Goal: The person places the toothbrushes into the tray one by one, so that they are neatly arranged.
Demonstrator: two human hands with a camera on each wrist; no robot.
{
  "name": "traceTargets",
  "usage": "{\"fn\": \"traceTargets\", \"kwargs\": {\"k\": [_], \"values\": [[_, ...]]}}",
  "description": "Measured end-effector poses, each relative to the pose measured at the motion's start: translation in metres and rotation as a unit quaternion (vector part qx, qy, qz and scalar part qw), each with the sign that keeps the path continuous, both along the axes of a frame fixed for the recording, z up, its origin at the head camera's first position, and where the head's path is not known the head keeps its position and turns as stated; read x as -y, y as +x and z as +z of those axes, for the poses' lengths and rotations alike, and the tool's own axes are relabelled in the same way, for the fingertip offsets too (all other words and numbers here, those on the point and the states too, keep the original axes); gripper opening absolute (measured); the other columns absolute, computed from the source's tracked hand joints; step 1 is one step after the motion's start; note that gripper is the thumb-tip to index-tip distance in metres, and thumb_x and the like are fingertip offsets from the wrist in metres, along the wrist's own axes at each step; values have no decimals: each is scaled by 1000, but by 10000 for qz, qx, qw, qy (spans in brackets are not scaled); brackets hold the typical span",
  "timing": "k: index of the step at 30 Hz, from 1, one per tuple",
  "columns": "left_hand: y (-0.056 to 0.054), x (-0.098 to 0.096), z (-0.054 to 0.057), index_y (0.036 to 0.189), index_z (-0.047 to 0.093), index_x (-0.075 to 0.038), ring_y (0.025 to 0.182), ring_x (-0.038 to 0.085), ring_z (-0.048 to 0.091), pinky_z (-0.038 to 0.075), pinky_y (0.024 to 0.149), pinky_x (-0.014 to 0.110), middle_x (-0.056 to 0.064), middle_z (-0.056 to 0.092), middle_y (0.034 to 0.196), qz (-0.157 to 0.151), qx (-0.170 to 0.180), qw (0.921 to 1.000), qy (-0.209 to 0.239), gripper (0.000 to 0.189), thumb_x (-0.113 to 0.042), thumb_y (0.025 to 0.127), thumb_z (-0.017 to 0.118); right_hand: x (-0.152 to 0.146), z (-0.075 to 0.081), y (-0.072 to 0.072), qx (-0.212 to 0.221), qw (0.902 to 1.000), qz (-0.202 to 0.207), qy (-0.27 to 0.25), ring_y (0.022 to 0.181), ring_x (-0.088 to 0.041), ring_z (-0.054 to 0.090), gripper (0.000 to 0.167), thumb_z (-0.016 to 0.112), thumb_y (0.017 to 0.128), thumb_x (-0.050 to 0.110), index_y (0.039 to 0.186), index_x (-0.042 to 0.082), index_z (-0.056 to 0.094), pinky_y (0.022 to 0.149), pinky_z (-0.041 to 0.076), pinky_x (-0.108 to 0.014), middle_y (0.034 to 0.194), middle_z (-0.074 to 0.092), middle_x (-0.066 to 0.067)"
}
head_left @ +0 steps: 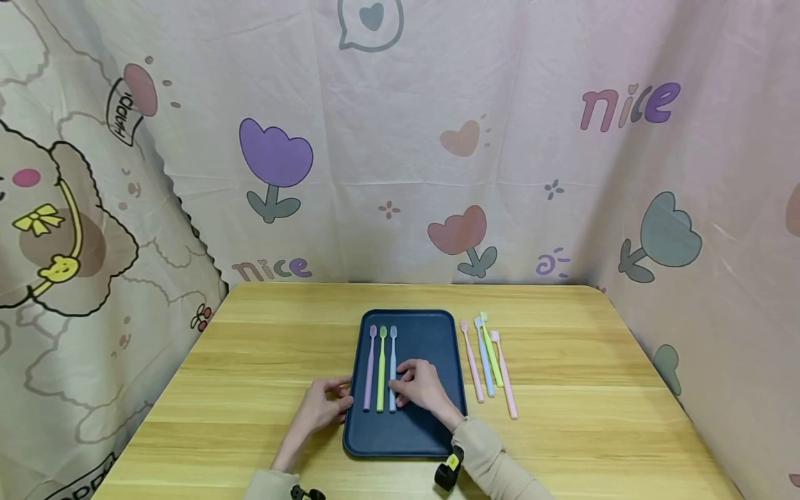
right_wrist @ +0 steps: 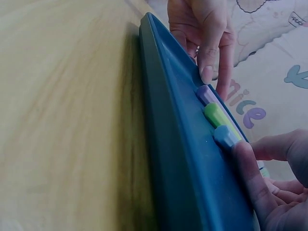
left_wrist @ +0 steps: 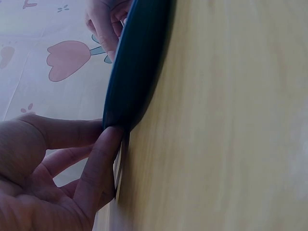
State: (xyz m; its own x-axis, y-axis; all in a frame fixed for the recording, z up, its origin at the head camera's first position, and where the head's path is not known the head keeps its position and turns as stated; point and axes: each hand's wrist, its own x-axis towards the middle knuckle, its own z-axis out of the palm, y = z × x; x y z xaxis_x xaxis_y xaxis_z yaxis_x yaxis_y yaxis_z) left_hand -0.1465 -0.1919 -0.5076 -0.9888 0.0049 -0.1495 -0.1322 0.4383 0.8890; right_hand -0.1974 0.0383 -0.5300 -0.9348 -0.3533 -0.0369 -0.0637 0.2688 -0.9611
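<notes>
A dark blue tray (head_left: 425,430) lies on the table, bearing purple (head_left: 369,375), green (head_left: 380,375) and blue (head_left: 393,347) toothbrushes side by side, heads toward the far end. My right hand (head_left: 423,387) reaches over the tray and pinches the blue toothbrush's handle between thumb and finger. In the right wrist view the thumb covers part of that blue handle (right_wrist: 224,136). My left hand (head_left: 320,410) holds the tray's left rim, thumb and forefinger meeting at the edge (left_wrist: 110,108) in the left wrist view. Its other fingers are partly hidden there.
Right of the tray lie more toothbrushes on the wooden table (head_left: 594,382): a pink one (head_left: 471,364), a blue one (head_left: 485,361), a green one (head_left: 492,354) and another pink one (head_left: 505,378). A printed curtain (head_left: 387,160) hangs behind the table.
</notes>
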Motion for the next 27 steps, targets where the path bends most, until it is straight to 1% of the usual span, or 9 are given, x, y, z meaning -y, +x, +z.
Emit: {"fn": "traceTargets", "kwargs": {"k": [9, 18, 27], "values": [[0, 0, 0, 128, 64, 6, 69, 15, 61, 59, 56, 29, 11, 64, 89, 16, -15, 10000, 61, 43, 6, 85, 68, 0, 0, 0, -15, 10000, -18, 17, 53, -15, 68, 35, 73, 90, 11, 118, -8, 62, 54, 61, -32, 77, 71, -10], [0, 0, 0, 129, 64, 6, 69, 15, 61, 59, 56, 30, 11, 64, 89, 5, -2, 10000, 58, 43, 5, 86, 69, 0, -1, 0, -102, 9999, -4, -43, 54, -20, 69, 35, 73, 90, 11, 116, -9, 62, 53, 61, -33, 77, 71, -11], [0, 0, 0, 129, 64, 5, 70, 15, 61, 59, 56, 30, 11, 64, 90, 6, 3, 10000, 77, 43, 5, 86, 69, 0, -2, 0, -85, 9999, -9, -106, 54, -19, 69, 37, 73, 90, 13, 118, -9, 61, 53, 61, -33, 76, 71, -12]]}}
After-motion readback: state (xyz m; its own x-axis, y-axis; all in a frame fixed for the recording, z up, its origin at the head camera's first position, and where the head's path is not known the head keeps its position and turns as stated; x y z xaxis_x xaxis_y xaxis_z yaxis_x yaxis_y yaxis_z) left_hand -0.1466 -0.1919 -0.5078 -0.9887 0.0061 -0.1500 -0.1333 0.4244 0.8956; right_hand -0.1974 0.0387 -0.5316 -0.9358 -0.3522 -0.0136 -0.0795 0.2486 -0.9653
